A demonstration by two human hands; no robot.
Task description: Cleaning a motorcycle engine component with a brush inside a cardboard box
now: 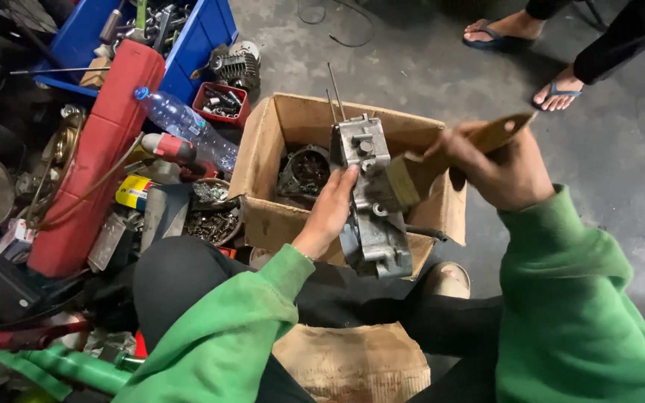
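Observation:
My left hand (pixel 330 213) holds a grey metal engine casing (pixel 367 198) upright over an open cardboard box (pixel 274 224); two thin rods stick up from the casing's top. My right hand (pixel 502 168) grips the wooden handle of a paintbrush (pixel 442 160), whose bristles press against the casing's right side. Both my sleeves are green. Inside the box lies a dark round metal part (pixel 304 173).
To the left are a red case (pixel 95 157), a clear plastic bottle (pixel 188 127), a blue bin of tools (pixel 188 37), a red tray of bolts (pixel 222 103) and a bowl of small parts (pixel 214 216). Another person's sandalled feet (pixel 531 52) stand at the top right on grey concrete.

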